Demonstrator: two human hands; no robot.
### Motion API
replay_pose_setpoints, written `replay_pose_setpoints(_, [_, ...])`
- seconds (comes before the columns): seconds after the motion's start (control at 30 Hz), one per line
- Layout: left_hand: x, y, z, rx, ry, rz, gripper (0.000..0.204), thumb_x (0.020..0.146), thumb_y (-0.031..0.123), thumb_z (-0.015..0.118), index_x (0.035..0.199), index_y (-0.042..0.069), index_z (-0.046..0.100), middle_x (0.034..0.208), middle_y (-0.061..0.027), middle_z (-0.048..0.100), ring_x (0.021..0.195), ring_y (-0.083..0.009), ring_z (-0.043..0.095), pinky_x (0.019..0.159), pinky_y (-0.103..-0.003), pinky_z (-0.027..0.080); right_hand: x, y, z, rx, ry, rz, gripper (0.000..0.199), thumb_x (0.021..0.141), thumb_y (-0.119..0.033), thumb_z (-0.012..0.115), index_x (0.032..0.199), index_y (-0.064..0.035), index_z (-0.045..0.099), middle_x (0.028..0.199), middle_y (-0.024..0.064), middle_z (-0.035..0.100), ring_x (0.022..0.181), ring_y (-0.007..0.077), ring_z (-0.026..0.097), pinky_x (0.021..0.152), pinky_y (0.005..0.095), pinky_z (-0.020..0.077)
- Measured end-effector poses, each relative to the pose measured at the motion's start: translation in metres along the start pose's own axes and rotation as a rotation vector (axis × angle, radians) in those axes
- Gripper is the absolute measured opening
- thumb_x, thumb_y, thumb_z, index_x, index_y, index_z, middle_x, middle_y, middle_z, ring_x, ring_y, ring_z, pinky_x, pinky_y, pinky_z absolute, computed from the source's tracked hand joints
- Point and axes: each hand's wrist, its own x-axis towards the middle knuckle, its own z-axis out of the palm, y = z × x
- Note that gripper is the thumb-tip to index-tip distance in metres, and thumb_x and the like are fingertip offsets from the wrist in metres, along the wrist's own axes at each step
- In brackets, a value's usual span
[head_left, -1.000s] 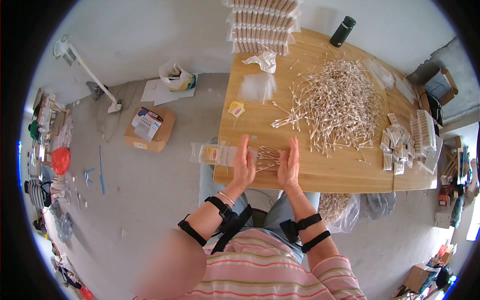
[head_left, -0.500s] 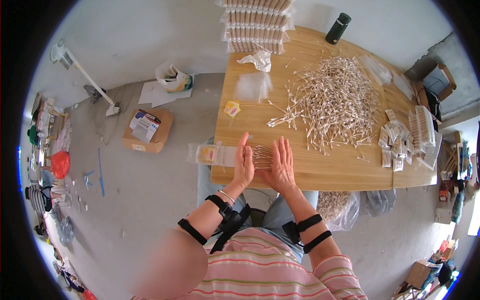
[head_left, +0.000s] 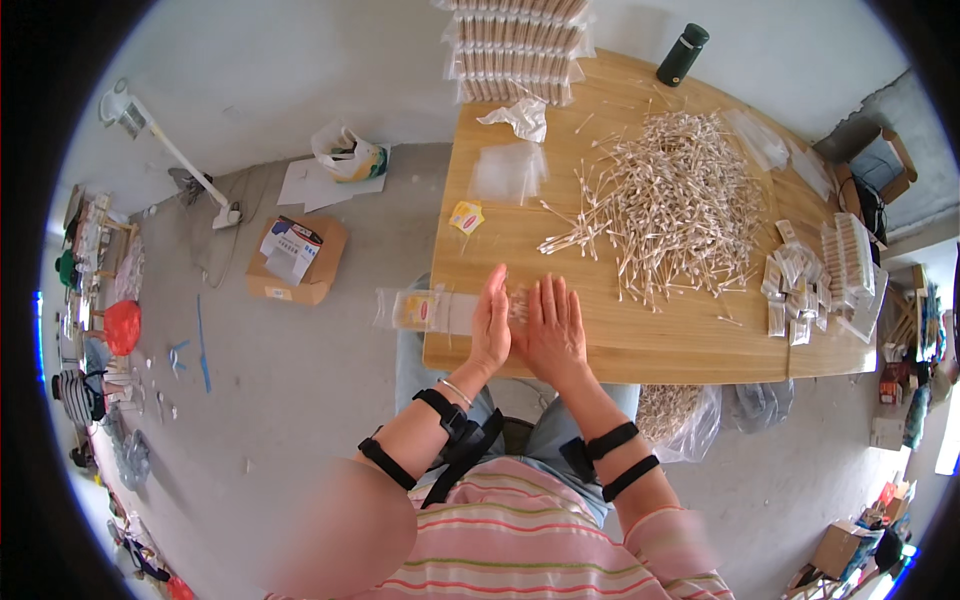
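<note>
Near the table's front edge, a small bunch of cotton swabs [head_left: 518,303] lies between my two hands, mostly covered by them. My left hand [head_left: 490,322] stands on edge at the bunch's left side, its fingers stretched out. Over the bunch's right part rests my right hand [head_left: 553,330], flat with fingers straight and pointing away from me. Just left of my left hand is a clear plastic bag [head_left: 455,312] with a yellow label card [head_left: 416,310] in it, reaching past the table's left edge.
A big heap of loose cotton swabs [head_left: 685,205] covers the table's middle. Around it are clear bags [head_left: 510,172], a yellow card [head_left: 466,216], crumpled plastic [head_left: 522,118], stacked swab packs [head_left: 518,50], a dark green flask [head_left: 684,55] and small packs [head_left: 795,275]. A carton [head_left: 297,260] sits on the floor.
My right hand has slid left toward my left hand and covers more of the swabs. The gap between the hands has narrowed. My left hand has hardly moved.
</note>
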Motion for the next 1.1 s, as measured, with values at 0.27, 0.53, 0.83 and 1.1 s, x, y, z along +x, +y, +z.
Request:
replay_pose_setpoints(0.27, [0.003, -0.004, 0.003, -0.035, 0.021, -0.005, 0.070, 0.101, 0.048, 0.036, 0.145, -0.006, 0.027, 0.150, -0.0221, 0.029, 0.140, -0.0290, 0.027, 0.116, -0.039, 0.021, 0.012, 0.010, 0.000, -0.052, -0.040, -0.022, 0.087, 0.088, -0.056, 0.050, 0.148, 0.0008, 0.024, 0.155, 0.0190, 0.022, 0.146, 0.0322, 0.012, 0.118, 0.0474, 0.0078])
replay_pose_setpoints(0.53, [0.003, -0.009, -0.001, 0.019, 0.024, -0.008, 0.070, 0.101, 0.048, 0.037, 0.144, -0.006, 0.028, 0.149, -0.0216, 0.030, 0.140, -0.0285, 0.028, 0.116, -0.038, 0.021, 0.000, 0.001, -0.006, -0.055, 0.012, -0.062, 0.081, 0.089, -0.053, 0.050, 0.147, -0.0012, 0.028, 0.153, 0.0161, 0.027, 0.145, 0.0330, 0.016, 0.118, 0.0482, 0.0066])
replay_pose_setpoints(0.83, [0.000, -0.009, 0.002, -0.081, 0.054, -0.010, 0.072, 0.100, 0.050, 0.038, 0.144, -0.006, 0.029, 0.149, -0.0217, 0.031, 0.140, -0.0290, 0.029, 0.116, -0.040, 0.021, -0.004, 0.003, -0.015, 0.020, -0.006, -0.040, 0.080, 0.090, -0.052, 0.050, 0.147, -0.0017, 0.027, 0.155, 0.0151, 0.024, 0.146, 0.0311, 0.014, 0.118, 0.0477, 0.0055])
replay_pose_setpoints(1.1, [0.002, -0.011, -0.002, -0.021, 0.060, 0.052, 0.062, 0.102, 0.043, 0.036, 0.143, -0.004, 0.032, 0.146, -0.0235, 0.036, 0.137, -0.0307, 0.034, 0.113, -0.038, 0.026, -0.023, -0.006, -0.010, 0.058, -0.028, -0.102, 0.082, 0.087, -0.054, 0.052, 0.146, -0.0024, 0.030, 0.154, 0.0151, 0.025, 0.145, 0.0303, 0.018, 0.117, 0.0490, 0.0091])
